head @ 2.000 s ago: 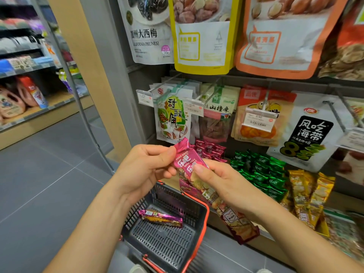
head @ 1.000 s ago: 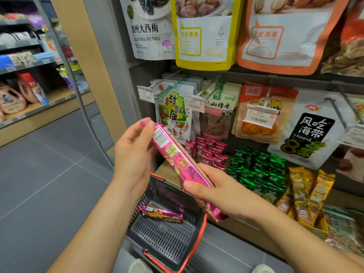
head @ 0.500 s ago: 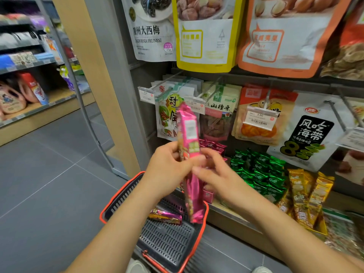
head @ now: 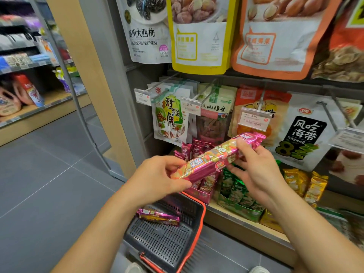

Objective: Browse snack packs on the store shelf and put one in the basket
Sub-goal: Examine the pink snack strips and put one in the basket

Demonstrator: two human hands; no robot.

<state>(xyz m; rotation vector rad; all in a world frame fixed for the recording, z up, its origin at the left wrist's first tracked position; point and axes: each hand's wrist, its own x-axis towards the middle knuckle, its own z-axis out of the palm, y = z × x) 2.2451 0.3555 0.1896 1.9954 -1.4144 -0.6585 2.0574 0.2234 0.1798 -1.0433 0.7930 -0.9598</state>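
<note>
A long pink snack pack [head: 214, 156] lies nearly level in front of the shelf, its right end tilted up. My left hand [head: 157, 178] grips its lower left end. My right hand [head: 256, 170] pinches it near the upper right end. Below them hangs a dark plastic basket [head: 163, 243] with a red rim. A second pink snack pack [head: 158, 216] lies on the basket floor.
The shelf ledge [head: 246, 223] carries display boxes of pink packs [head: 199, 150], green packs [head: 236, 192] and yellow packs [head: 307, 184]. Hanging bags and price tags [head: 254, 118] on metal hooks fill the wall above. Grey tiled aisle floor [head: 49, 184] lies to the left.
The pink pack has turned from upright to nearly level, and both hands shifted towards its ends. The basket has swung right under my arms.
</note>
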